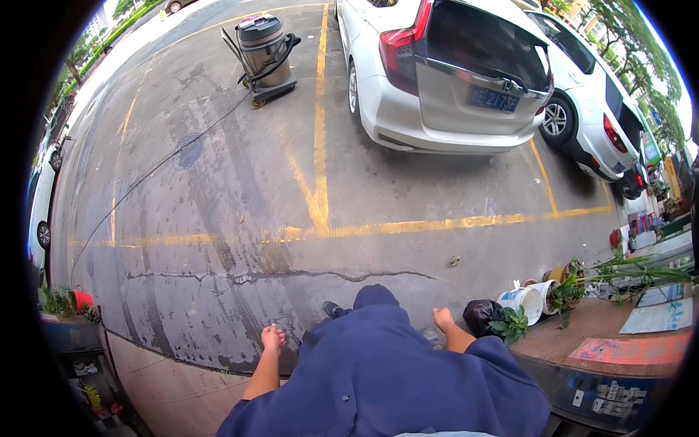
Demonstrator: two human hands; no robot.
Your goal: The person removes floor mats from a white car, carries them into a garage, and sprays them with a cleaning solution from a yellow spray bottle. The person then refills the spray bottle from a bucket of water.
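My left hand point(273, 337) hangs in front of my body on the left, its fingers curled in, and nothing shows in it. On the other side my right hand point(441, 318) makes a loose fist, with nothing visible inside. Neither hand touches anything. Nearest to the right hand is a black plastic bag point(481, 317), a short way off beside some buckets. Below me a dark shoe point(336, 309) shows past my navy blue top point(408, 371).
A wheeled drum vacuum cleaner point(263, 52) stands ahead on the left, trailing a dark cable point(156, 169) across the pavement. White cars point(455, 109) are parked at the far right. White buckets point(521, 302) and potted plants point(512, 327) line the right edge. A red pot point(84, 301) stands far left.
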